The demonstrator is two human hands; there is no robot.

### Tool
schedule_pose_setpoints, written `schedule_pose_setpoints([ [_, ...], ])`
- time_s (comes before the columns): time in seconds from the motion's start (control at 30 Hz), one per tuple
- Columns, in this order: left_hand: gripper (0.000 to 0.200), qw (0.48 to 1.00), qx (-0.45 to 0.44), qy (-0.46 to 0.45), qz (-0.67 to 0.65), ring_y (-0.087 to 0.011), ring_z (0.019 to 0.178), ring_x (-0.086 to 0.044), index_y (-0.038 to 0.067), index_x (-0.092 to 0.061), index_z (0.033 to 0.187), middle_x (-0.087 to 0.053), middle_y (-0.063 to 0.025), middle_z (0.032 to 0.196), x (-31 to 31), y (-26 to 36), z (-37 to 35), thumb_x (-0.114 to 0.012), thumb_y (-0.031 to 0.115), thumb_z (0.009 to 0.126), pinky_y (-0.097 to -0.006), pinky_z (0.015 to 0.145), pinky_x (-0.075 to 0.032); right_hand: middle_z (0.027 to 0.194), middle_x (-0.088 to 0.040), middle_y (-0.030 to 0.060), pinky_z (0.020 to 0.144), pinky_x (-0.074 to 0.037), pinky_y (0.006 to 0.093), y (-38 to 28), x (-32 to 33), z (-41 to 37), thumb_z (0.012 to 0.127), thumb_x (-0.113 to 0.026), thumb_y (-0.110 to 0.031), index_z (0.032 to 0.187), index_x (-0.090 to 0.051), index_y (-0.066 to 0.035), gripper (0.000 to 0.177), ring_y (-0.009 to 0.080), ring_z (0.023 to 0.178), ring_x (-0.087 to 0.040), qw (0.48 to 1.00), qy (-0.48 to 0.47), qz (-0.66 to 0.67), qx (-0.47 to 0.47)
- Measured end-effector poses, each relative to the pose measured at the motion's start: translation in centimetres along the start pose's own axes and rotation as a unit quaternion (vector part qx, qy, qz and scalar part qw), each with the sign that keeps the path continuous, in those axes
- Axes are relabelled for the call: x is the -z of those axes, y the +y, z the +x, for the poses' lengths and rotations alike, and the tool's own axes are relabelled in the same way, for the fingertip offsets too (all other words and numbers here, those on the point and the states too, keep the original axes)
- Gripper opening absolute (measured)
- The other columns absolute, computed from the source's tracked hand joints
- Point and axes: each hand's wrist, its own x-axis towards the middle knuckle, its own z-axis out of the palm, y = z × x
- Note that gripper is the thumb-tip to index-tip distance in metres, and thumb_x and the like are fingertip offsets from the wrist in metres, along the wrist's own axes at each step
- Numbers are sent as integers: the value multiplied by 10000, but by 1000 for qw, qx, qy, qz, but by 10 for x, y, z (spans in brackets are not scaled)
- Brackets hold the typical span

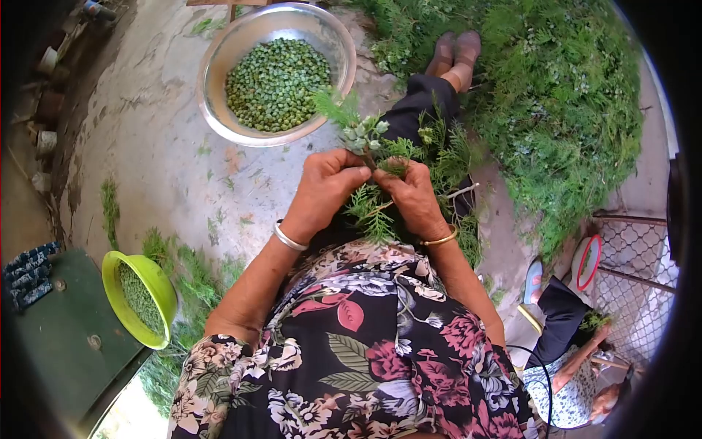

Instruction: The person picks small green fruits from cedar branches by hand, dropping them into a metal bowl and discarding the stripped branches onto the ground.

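Observation:
My left hand (325, 192) is closed, thumb and fingers pinching a conifer sprig (363, 137) with a cluster of pale green seed cones at its tip. Close beside it, my right hand (414, 196) is also closed, pinching the stem of the same sprig below the cones. Feathery green foliage (371, 212) hangs beneath the hands, and more cut branches (455, 157) lie across my lap. Beyond my left hand stands a wide metal basin (213, 121) partly filled with loose green cones (278, 84). My fingers hide part of the stem.
A large heap of conifer branches (563, 110) lies at the right. At lower left, a yellow-green basin (167, 304) holds small green pieces beside a dark green table (69, 336). Another person (563, 380) sits at lower right holding greenery, near a wire mesh panel (636, 293).

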Motion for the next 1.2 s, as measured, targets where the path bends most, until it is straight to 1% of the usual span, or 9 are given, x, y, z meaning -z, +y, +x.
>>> schedule_pose_setpoints([
  [0.03,84,988,104,-17,-117,-38,492,-433,-13,-644,804,-553,19,616,2,6,-1,-628,69,814,-201,437,-314,726,-566,-25,564,-388,245,0,1,0,854,-585,-66,868,-617,30,102,50,658,-454,1000,-6,11,-6],
  [0.23,165,952,89,80,-282,-47,448,-380,20,-581,747,-525,-9,610,28,12,5,-595,136,864,-183,406,-291,697,-556,-37,536,-366,233,0,6,-3,841,-611,-75,848,-620,22,98,45,622,-447,999,30,-14,22],
  [0.37,131,936,12,30,-351,-78,491,-459,-14,-570,847,-584,-76,721,71,24,14,-579,116,858,-207,409,-381,687,-550,-36,519,-364,212,-10,10,-9,843,-623,-84,825,-618,11,96,38,602,-458,997,35,50,-49],
  [0.53,204,956,117,-13,-269,-133,575,-577,-39,-580,974,-646,-149,852,50,6,-2,-601,82,811,-263,493,-516,687,-551,-51,516,-367,206,-11,16,-6,848,-620,-78,812,-617,-2,84,31,605,-466,997,57,49,-24],
  [0.73,373,977,91,-46,-186,-37,544,-467,-54,-592,1110,-634,-52,773,10,3,-10,-685,90,779,-176,446,-345,687,-571,-48,513,-357,202,-18,17,-10,855,-618,-88,819,-630,-8,88,27,597,-466,995,57,73,-41],
  [0.83,222,993,54,-79,-71,-23,487,-405,-22,-651,984,-534,51,615,3,8,-7,-658,131,823,-193,445,-322,685,-571,-46,508,-359,204,-12,17,-9,855,-615,-69,823,-630,-10,69,29,591,-466,996,47,63,-43],
  [0.97,159,996,38,-73,42,-33,489,-399,-19,-634,819,-512,44,599,5,-8,-5,-639,139,840,-217,439,-319,675,-560,-42,502,-362,210,-3,12,-8,852,-622,-58,849,-615,4,63,32,587,-464,998,38,54,-14],
  [1.07,230,951,-66,-107,281,-46,477,-387,-8,-570,692,-494,28,570,14,-9,-7,-622,150,850,-234,441,-316,685,-560,-40,506,-361,208,4,9,-7,854,-622,-62,843,-604,8,73,32,594,-461,998,28,32,-38],
  [1.2,221,967,143,-181,106,-60,444,-380,-1,-558,671,-522,-15,571,26,18,-14,-602,133,842,-220,407,-303,697,-561,-30,507,-363,216,8,4,-6,846,-622,-49,848,-605,21,72,34,613,-466,998,14,42,-45],
])
